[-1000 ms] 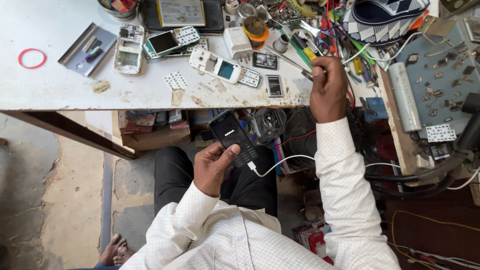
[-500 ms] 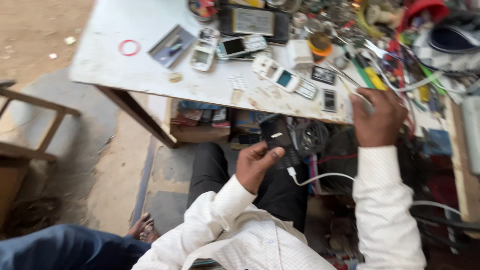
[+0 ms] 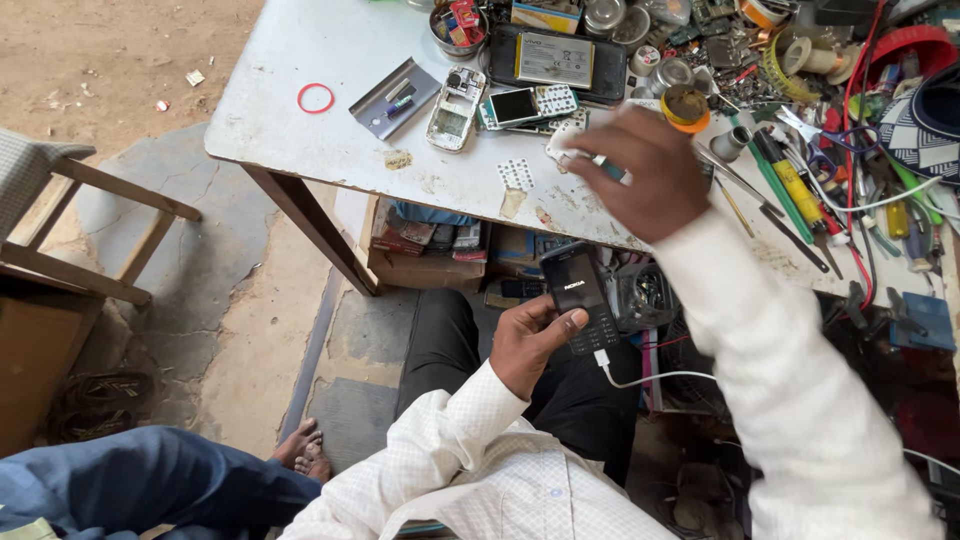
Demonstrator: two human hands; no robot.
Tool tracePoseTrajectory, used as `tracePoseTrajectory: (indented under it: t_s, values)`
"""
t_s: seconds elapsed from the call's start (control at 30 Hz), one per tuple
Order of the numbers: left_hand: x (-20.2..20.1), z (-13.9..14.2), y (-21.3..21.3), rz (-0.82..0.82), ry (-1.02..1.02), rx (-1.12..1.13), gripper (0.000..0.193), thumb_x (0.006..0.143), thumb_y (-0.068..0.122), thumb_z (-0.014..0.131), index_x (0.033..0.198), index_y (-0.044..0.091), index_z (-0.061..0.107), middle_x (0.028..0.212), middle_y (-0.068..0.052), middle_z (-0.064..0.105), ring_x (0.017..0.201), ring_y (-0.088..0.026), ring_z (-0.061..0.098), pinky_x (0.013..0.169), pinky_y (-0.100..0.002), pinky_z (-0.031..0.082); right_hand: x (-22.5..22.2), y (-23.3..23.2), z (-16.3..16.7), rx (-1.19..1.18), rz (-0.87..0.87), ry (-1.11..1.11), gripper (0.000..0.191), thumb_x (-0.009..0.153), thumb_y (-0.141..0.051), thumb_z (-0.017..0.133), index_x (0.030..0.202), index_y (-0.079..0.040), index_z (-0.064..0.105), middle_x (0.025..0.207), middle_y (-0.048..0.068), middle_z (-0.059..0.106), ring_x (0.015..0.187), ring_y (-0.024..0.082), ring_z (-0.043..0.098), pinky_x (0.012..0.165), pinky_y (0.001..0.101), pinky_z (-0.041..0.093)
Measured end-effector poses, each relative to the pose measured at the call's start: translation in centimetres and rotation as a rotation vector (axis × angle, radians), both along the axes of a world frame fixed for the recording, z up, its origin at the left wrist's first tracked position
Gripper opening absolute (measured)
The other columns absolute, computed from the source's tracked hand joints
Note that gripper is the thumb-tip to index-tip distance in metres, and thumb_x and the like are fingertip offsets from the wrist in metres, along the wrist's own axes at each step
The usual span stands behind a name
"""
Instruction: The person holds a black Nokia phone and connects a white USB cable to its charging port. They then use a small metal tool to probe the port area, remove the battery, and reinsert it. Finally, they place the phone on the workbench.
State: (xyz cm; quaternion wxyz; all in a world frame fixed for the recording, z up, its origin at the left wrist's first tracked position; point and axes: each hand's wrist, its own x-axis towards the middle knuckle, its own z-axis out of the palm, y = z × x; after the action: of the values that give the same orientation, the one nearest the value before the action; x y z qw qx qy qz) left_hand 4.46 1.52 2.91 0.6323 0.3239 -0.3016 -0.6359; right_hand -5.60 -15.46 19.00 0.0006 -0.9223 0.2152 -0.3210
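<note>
My left hand holds a black keypad phone above my lap, thumb on its side, with a white cable plugged into its bottom end. My right hand hovers over the white worktable, fingers curled around a small slim object I cannot make out, just above a white phone lying there. Next to it lie a phone with a lit-looking screen, an opened phone body and a loose keypad mat.
A heap of screwdrivers, wires and small tins covers the table's right side. A tablet, a metal plate and a red ring lie further left. Boxes sit under the table. Another person's legs and bare foot are at lower left.
My right hand has left the tool pile and swung left across the table to the phones. The view has shifted left. My left hand has kept hold of the black phone.
</note>
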Motion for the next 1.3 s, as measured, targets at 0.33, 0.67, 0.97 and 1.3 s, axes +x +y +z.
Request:
tracePoseTrajectory:
  t_s: [0.33,0.67,0.97,1.3]
  values:
    - [0.1,-0.1,0.8,-0.011,-0.013,0.012,0.023,0.095,0.018,0.077,0.109,-0.001,0.077,0.092,-0.002,0.075,0.082,-0.006,0.064,0.074,-0.025,0.051,19.1,-3.5,-1.2,-0.305,0.176,0.320,0.006,0.089,-0.026,0.079,0.090,-0.021,0.081,0.087,0.004,0.072,0.070,0.017,0.069,0.062,0.0349,0.058]
    - [0.5,0.8,1.0,-0.032,-0.010,0.019,0.027,0.094,0.020,0.076,0.113,0.000,0.075,0.096,-0.004,0.077,0.088,-0.008,0.068,0.081,-0.026,0.055,20.4,-3.6,-0.3,0.188,0.191,0.104,0.004,0.089,-0.017,0.079,0.086,-0.016,0.077,0.094,0.003,0.071,0.085,0.019,0.071,0.074,0.0359,0.058]
    - [0.5,1.0,1.1,-0.045,-0.050,0.028,0.027,0.096,0.021,0.075,0.113,0.000,0.076,0.095,-0.005,0.076,0.086,-0.009,0.067,0.081,-0.026,0.055,18.6,-6.4,0.6,1.065,0.235,-0.284,0.014,0.102,-0.023,0.069,0.112,-0.013,0.065,0.096,-0.005,0.069,0.081,0.007,0.059,0.065,0.0238,0.049]
    - [-0.3,-0.1,0.8,-0.014,0.000,0.002,0.026,0.097,0.017,0.074,0.116,-0.001,0.075,0.098,-0.003,0.074,0.087,-0.008,0.062,0.079,-0.025,0.051,13.7,-6.1,1.4,1.200,0.304,-0.449,0.028,0.109,-0.034,0.057,0.126,-0.012,0.058,0.118,0.001,0.068,0.110,0.014,0.067,0.091,0.0375,0.050]
